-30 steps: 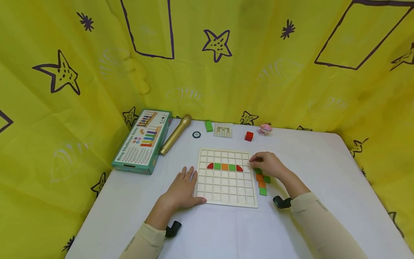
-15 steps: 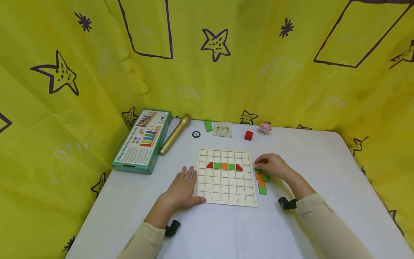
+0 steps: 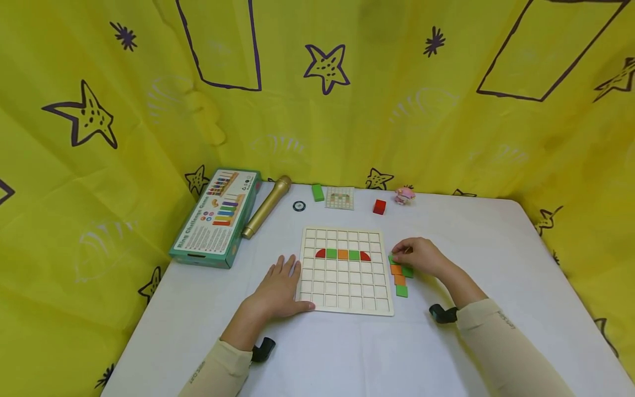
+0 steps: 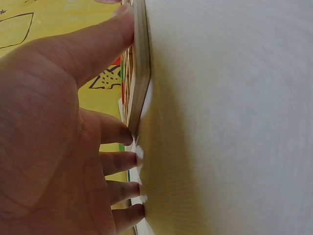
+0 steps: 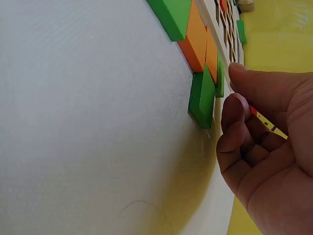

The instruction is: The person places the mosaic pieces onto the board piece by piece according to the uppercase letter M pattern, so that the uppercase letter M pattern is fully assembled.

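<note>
My left hand (image 3: 278, 292) lies flat at the left side of the wooden grid board (image 3: 347, 286), its thumb on the near left corner. In the left wrist view the thumb (image 4: 105, 44) touches the board's edge, with the other fingers spread beside it. A row on the board holds red quarter-round pieces at both ends, green squares and an orange square (image 3: 343, 254). Over the far green tile (image 3: 392, 258), right of the board, hovers my right hand (image 3: 421, 257). Its thumb and index finger show a small gap in the right wrist view, with nothing visible between them.
Beside the board lie orange tiles (image 3: 399, 280) and more green tiles (image 3: 402, 291). Behind are a pattern card (image 3: 339, 198), green block (image 3: 318, 192), red cube (image 3: 379, 207), pink figurine (image 3: 404, 195) and round chip (image 3: 299, 206). A gold microphone (image 3: 267, 207) and game box (image 3: 216, 218) lie left.
My right hand has moved right, from the board's right edge to the far green tile. The left hand stays in place, and the pieces on the board look the same.
</note>
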Tool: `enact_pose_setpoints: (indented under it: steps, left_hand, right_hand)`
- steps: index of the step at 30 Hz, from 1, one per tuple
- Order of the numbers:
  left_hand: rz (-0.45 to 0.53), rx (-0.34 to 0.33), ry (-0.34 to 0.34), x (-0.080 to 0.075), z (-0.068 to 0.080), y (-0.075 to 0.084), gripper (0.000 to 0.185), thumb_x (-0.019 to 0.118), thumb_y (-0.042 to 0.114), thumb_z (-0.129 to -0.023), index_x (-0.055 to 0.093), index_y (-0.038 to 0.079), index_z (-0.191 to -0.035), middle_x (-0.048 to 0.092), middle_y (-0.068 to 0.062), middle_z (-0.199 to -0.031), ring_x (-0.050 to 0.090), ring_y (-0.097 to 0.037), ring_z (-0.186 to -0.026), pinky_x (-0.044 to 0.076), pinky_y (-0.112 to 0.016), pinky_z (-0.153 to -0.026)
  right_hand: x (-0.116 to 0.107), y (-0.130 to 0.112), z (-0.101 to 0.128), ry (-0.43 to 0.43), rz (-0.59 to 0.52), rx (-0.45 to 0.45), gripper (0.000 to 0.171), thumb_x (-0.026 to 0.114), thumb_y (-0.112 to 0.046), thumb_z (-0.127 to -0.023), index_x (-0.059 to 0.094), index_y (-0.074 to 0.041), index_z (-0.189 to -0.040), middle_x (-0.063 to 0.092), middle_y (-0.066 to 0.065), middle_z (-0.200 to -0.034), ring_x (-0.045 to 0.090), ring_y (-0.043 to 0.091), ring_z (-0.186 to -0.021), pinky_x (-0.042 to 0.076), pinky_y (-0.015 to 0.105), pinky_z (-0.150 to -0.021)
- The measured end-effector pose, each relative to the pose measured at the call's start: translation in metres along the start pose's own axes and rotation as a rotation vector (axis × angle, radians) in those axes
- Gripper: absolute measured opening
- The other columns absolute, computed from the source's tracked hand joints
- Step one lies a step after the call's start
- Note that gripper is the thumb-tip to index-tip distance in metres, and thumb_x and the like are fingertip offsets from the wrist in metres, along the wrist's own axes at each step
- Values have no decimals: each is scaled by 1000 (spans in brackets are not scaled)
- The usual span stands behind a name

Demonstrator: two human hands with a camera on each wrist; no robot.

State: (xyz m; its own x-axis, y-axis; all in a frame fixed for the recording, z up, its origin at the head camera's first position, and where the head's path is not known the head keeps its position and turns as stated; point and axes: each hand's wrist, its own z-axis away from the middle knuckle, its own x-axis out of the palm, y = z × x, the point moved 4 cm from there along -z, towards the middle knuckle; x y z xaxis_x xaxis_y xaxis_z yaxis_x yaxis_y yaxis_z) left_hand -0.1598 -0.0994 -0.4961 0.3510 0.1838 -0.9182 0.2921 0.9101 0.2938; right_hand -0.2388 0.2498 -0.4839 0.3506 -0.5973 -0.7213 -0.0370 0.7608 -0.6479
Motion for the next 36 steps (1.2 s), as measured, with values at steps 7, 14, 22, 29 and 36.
enact_pose_setpoints:
  steps: [7,14,22,29,36]
  left_hand:
    - [3,2,3,0,0,0,110,71,66,-81,29,-3,-156,19,-21,-164,9,-44,-151,17,-54,-120]
    - [-3,0,5,-1,1,0,110,72,66,-81,29,-4,-156,20,-21,-164,10,-44,-151,17,-54,-120]
    - [-3,9,8,-1,1,0,109,71,65,-82,29,-4,-156,20,-21,-164,10,-44,-151,17,-53,-120]
    - [-1,13,11,-1,2,0,109,71,65,-82,29,-4,-156,19,-21,-164,10,-44,-151,17,-54,-120]
    - [5,17,7,0,1,1,109,71,65,-83,29,-4,-156,20,-21,-164,10,-44,-151,17,-53,-120]
  right_hand:
    - [2,5,1,-21,-17,29,24,73,-17,-93,71,-2,-112,64,6,-94,55,24,-88,49,34,-78]
    - [3,7,0,-31,-17,24,26,74,-14,-92,71,-1,-114,64,6,-95,54,23,-88,50,32,-77]
    - [4,6,-1,-42,-15,28,24,73,-11,-92,70,1,-113,63,7,-95,54,23,-87,50,33,-78]
    - [5,5,1,-37,-26,43,21,73,-11,-92,67,-3,-110,63,8,-99,54,25,-90,51,34,-81]
    - [6,8,2,-25,-26,25,19,73,-9,-91,65,-4,-107,62,7,-94,54,25,-88,51,33,-80]
